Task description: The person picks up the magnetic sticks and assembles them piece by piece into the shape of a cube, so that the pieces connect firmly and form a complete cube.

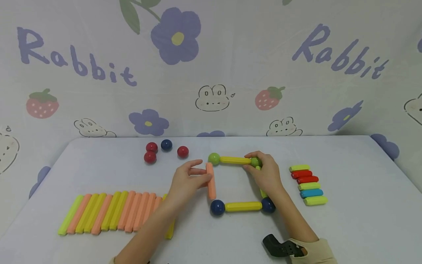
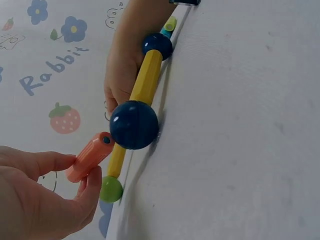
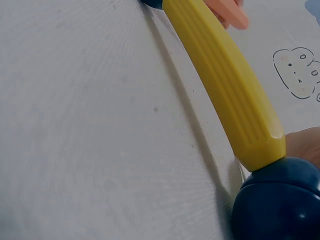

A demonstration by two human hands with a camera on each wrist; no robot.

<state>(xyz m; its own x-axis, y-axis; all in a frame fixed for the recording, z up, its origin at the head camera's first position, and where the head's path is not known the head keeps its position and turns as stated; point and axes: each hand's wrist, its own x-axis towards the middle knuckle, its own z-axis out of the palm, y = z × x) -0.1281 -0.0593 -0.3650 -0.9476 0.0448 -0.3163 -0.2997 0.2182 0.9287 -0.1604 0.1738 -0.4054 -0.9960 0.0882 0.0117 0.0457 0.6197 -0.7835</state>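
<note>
My left hand (image 1: 189,179) pinches an orange building stick (image 1: 210,181) between thumb and fingers at the left side of a frame of sticks and balls. The stick's near end, with a dark dot in it (image 2: 106,140), is close to the near-left blue ball (image 1: 217,207). Its far end points at the far-left green ball (image 1: 214,158). With thumb and fingertips, my right hand (image 1: 266,174) grips the far-right green ball (image 1: 256,162). Yellow sticks (image 1: 244,206) form the near and far sides; a yellow-green stick (image 1: 262,193), partly hidden, runs along the right to another blue ball (image 1: 268,205).
Orange, yellow and green sticks (image 1: 112,212) lie in a row at the left, partly behind my left forearm. Red balls (image 1: 182,151) and a blue one (image 1: 166,145) sit at the back. Short coloured sticks (image 1: 311,186) lie right. A black strap piece (image 1: 280,247) is by my right sleeve.
</note>
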